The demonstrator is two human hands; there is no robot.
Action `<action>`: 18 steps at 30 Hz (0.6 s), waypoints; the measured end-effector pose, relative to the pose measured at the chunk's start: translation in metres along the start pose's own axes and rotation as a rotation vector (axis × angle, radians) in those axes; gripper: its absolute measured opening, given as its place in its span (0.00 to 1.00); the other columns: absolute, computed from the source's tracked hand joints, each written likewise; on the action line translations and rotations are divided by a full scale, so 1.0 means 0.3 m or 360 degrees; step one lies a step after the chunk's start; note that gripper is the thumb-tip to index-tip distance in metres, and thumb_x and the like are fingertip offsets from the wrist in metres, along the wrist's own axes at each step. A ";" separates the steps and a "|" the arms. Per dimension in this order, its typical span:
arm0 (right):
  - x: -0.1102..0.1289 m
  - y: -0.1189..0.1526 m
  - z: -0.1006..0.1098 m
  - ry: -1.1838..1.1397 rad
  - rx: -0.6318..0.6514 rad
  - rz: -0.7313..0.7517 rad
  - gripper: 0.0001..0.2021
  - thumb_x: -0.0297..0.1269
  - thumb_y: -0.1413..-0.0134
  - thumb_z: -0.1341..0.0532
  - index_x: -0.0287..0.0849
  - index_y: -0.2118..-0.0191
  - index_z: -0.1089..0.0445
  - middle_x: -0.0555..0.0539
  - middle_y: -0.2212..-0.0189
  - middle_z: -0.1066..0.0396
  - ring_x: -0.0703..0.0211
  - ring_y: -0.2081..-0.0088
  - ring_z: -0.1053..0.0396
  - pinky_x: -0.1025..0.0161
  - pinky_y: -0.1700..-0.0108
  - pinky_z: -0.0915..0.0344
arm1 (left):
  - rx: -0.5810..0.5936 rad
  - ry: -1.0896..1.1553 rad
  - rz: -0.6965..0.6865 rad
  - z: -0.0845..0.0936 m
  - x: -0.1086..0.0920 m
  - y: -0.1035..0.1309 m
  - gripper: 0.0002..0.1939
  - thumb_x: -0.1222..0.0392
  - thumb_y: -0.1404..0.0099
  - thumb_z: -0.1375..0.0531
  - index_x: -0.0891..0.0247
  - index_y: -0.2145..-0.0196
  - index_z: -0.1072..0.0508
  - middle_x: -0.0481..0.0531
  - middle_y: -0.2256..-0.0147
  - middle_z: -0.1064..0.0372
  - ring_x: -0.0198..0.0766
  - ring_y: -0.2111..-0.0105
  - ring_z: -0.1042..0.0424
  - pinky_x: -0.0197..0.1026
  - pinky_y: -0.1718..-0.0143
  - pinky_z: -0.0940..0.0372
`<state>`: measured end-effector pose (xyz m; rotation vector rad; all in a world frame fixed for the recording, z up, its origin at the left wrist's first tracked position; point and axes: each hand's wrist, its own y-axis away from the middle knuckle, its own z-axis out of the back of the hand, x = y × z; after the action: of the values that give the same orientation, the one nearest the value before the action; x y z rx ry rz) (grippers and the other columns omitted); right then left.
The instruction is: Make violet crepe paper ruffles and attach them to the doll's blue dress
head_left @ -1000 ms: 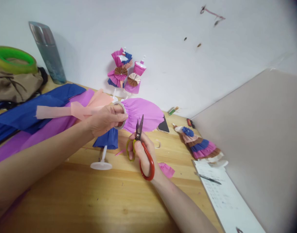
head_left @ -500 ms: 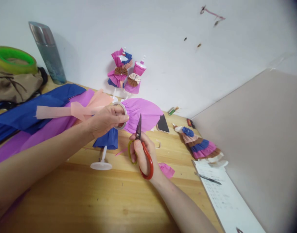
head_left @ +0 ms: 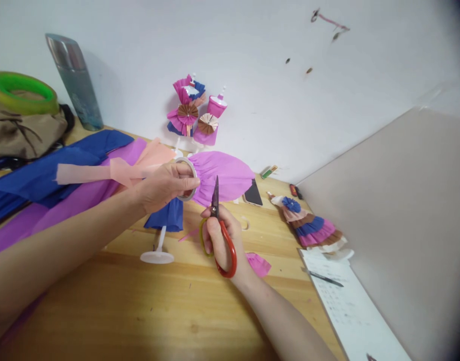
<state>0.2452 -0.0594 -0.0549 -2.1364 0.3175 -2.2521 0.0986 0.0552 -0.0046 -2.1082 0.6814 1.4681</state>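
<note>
My left hand (head_left: 164,186) is closed around a roll of tape (head_left: 192,175), with gathered purple crepe paper (head_left: 230,173) pinched at the roll's edge and fanning out to the right. In my right hand (head_left: 228,228) is a pair of scissors (head_left: 216,195) with one red and one yellow handle loop. The blades point up and look closed, in front of the purple paper; I cannot tell whether they touch it. Below my left hand stands a white doll stand (head_left: 157,256) with a blue paper skirt (head_left: 167,216), its upper part hidden by the hand.
Blue (head_left: 83,150) and peach (head_left: 90,173) paper strips lie at left. Two small paper-dressed forms (head_left: 187,111) stand by the wall. A phone (head_left: 253,192), a pink scrap (head_left: 259,264), a layered paper dress (head_left: 308,223) and a written sheet (head_left: 338,296) are at right. A bottle (head_left: 77,85) stands back left.
Hardly anything differs. The purple paper's right end has shifted very slightly to the right; both hands keep their holds.
</note>
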 end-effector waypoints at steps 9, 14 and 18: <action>0.000 0.001 -0.003 0.0025 -0.0011 0.0012 0.20 0.58 0.44 0.39 0.44 0.64 0.35 0.58 0.83 0.44 0.69 0.85 0.50 0.68 0.84 0.51 | 0.0030 0.0054 -0.0012 0.004 -0.009 0.000 0.15 0.60 0.52 0.28 0.69 0.79 0.30 0.45 0.81 0.39 0.28 0.79 0.39 0.33 0.76 0.42; 0.016 0.008 -0.004 -0.0003 0.0038 -0.0012 0.21 0.59 0.42 0.41 0.44 0.63 0.36 0.59 0.83 0.44 0.70 0.87 0.50 0.69 0.85 0.52 | 0.0013 0.0075 -0.0011 0.010 -0.009 -0.005 0.16 0.59 0.52 0.27 0.69 0.79 0.31 0.45 0.81 0.39 0.27 0.79 0.39 0.32 0.77 0.42; 0.039 0.012 0.004 -0.0007 0.0131 0.0004 0.22 0.60 0.41 0.42 0.43 0.61 0.37 0.58 0.82 0.44 0.69 0.85 0.46 0.69 0.83 0.49 | 0.0027 0.0072 -0.0010 0.014 -0.011 -0.006 0.18 0.57 0.53 0.26 0.68 0.79 0.31 0.46 0.80 0.37 0.27 0.79 0.39 0.31 0.77 0.42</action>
<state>0.2452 -0.0649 -0.0439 -2.0990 0.2228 -2.2176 0.0957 0.0597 -0.0025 -2.1349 0.7006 1.4100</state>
